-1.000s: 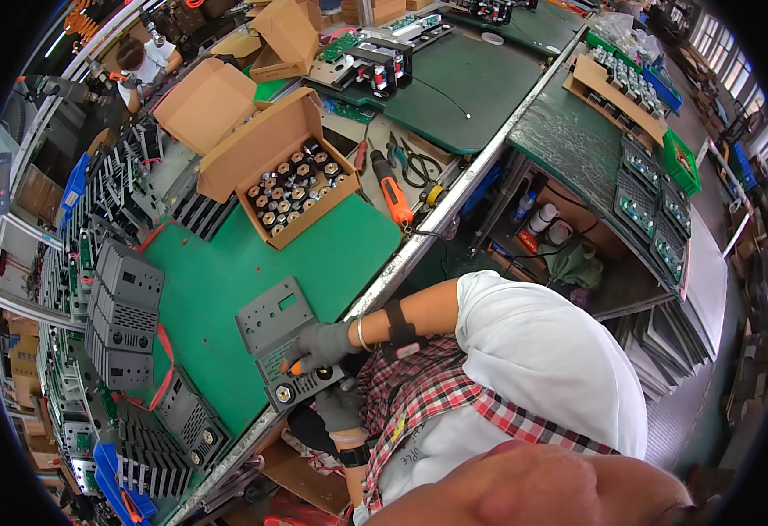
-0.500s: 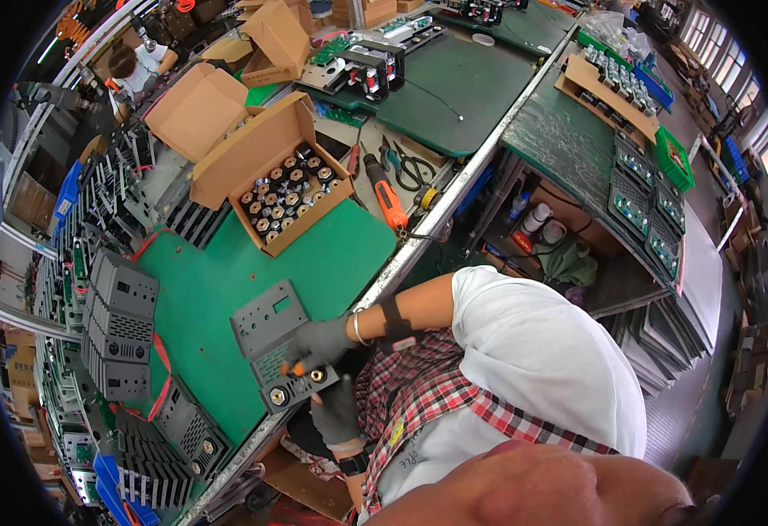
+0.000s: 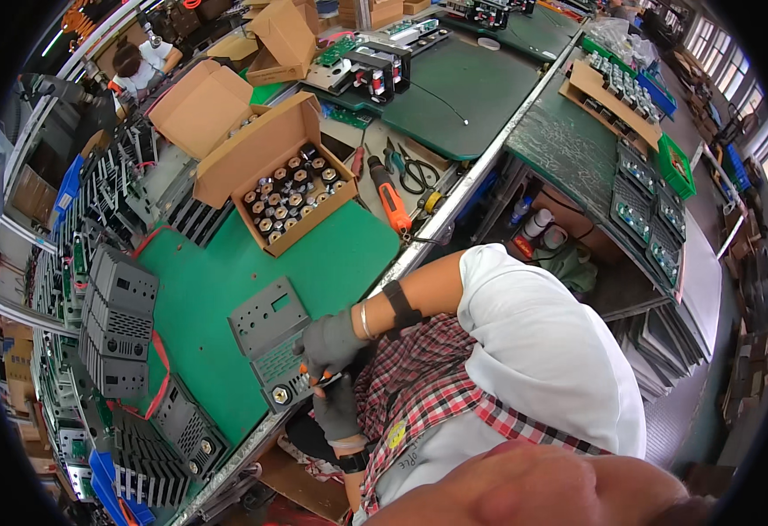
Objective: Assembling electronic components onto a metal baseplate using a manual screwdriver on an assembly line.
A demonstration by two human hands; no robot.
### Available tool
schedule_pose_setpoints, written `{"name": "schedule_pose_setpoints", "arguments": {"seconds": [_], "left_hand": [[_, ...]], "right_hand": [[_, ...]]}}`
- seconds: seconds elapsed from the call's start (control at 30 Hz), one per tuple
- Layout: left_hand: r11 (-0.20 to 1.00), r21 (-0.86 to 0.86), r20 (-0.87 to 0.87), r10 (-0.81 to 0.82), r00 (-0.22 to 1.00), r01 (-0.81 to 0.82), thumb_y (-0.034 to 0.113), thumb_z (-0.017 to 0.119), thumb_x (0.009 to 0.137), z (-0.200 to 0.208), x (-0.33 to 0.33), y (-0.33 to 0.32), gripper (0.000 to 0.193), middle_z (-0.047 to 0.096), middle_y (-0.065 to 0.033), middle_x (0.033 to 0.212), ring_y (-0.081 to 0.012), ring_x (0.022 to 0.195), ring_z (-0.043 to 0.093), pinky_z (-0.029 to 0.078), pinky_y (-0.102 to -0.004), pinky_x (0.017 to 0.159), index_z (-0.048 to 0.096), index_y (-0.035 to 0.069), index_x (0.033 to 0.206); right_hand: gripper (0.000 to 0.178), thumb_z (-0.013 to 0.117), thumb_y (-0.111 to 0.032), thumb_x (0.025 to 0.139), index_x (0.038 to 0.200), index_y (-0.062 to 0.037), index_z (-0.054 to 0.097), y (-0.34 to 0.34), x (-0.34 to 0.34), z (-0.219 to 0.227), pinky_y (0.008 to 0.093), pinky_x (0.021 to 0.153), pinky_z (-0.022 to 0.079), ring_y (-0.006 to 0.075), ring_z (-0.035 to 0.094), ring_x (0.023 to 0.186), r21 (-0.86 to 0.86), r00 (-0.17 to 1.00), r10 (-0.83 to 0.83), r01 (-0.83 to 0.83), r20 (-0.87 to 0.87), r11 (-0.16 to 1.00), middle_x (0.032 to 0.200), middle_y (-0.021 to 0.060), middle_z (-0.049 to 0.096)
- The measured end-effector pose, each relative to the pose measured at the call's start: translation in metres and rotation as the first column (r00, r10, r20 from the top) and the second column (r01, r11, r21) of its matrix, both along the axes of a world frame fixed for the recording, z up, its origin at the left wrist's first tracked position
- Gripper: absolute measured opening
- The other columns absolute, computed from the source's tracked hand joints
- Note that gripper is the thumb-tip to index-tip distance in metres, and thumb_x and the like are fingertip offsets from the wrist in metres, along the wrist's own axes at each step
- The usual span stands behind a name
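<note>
A dark grey perforated metal panel (image 3: 270, 320) lies at the near edge of the green work surface, bent or stepped along its length. On its near end a round fitting with a brass centre (image 3: 280, 395) shows. My right hand (image 3: 329, 342), in a grey glove with bare fingertips, is closed over the second fitting beside it, which the fingers hide. My left hand (image 3: 337, 410), gloved alike, is closed at the panel's near right corner and steadies it; part of its fingers is covered. An open cardboard box (image 3: 283, 241) of similar round fittings stands beyond the panel.
An orange-and-black power screwdriver (image 3: 390, 202), pliers and scissors (image 3: 418, 175) lie right of the box. Stacked grey panels (image 3: 119, 329) line the left side, with a red cord beside them. Another person (image 3: 144, 66) works at the far left.
My right hand has turned and moved down onto the right-hand fitting, covering it. The panel and my left hand have barely moved.
</note>
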State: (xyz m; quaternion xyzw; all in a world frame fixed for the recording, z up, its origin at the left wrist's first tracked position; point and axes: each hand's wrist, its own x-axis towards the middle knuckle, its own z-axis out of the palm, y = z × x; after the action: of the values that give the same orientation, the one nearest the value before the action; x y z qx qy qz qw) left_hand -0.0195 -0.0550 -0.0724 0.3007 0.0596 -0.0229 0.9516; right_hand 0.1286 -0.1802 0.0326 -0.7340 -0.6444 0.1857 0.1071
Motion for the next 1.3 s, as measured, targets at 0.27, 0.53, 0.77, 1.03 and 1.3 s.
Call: {"name": "schedule_pose_setpoints", "arguments": {"seconds": [0.27,0.53,0.77,1.03,1.3], "left_hand": [[1.000,0.003,0.037,-0.025,0.999,0.025,0.034,0.052,0.086,0.004,0.002,-0.003,0.051,0.040,-0.0068,0.127,-0.0194,0.114,0.040,0.038,-0.0352,0.093,0.036,0.008,0.126],[0.993,-0.100,0.078,-0.049,0.996,0.056,0.030,0.049,0.088,0.018,0.007,-0.013,0.051,0.037,-0.0081,0.131,-0.0219,0.118,0.037,0.032,-0.0374,0.099,0.033,0.006,0.130],[0.996,-0.077,0.042,-0.030,0.999,0.033,0.037,0.045,0.089,0.006,0.009,-0.009,0.051,0.038,-0.0071,0.130,-0.0215,0.117,0.038,0.032,-0.0371,0.097,0.034,0.007,0.129],[0.999,-0.022,-0.002,-0.028,1.000,0.028,0.041,0.047,0.087,0.010,0.007,-0.009,0.051,0.040,-0.0059,0.129,-0.0204,0.116,0.038,0.035,-0.0377,0.094,0.037,0.011,0.128],[0.997,0.032,-0.067,-0.068,0.995,0.070,0.041,0.052,0.085,0.025,0.007,-0.013,0.051,0.044,-0.0032,0.126,-0.0194,0.115,0.040,0.035,-0.0381,0.093,0.041,0.011,0.125]], "right_hand": [[0.026,0.056,-0.028,0.076,0.101,-0.0319,0.063,0.000,-0.006,0.002,0.0352,0.077,0.047,0.0274,0.049,0.106,-0.058,0.988,-0.147,0.145,-0.045,0.988,0.107,0.0085,0.057],[0.018,0.060,-0.027,0.069,0.082,-0.0172,0.067,0.009,-0.029,-0.010,0.0356,0.069,0.048,0.0247,0.052,0.094,0.178,0.933,-0.239,0.196,0.270,0.964,0.088,0.0041,0.058],[0.022,0.062,-0.026,0.066,0.081,-0.0102,0.066,0.018,-0.020,-0.005,0.0392,0.061,0.050,0.0266,0.057,0.087,-0.036,0.939,-0.260,0.275,0.226,0.961,0.086,0.0075,0.058],[0.017,0.061,-0.023,0.065,0.074,-0.0097,0.065,0.022,-0.008,-0.005,0.0397,0.054,0.048,0.0274,0.059,0.077,0.023,0.974,-0.118,0.115,0.193,0.993,0.077,0.0113,0.060],[0.020,0.063,-0.028,0.058,0.059,-0.0083,0.063,0.011,0.001,-0.018,0.0403,0.043,0.041,0.0256,0.057,0.055,0.428,0.922,-0.300,0.174,0.245,0.887,0.058,0.0109,0.057]]}}
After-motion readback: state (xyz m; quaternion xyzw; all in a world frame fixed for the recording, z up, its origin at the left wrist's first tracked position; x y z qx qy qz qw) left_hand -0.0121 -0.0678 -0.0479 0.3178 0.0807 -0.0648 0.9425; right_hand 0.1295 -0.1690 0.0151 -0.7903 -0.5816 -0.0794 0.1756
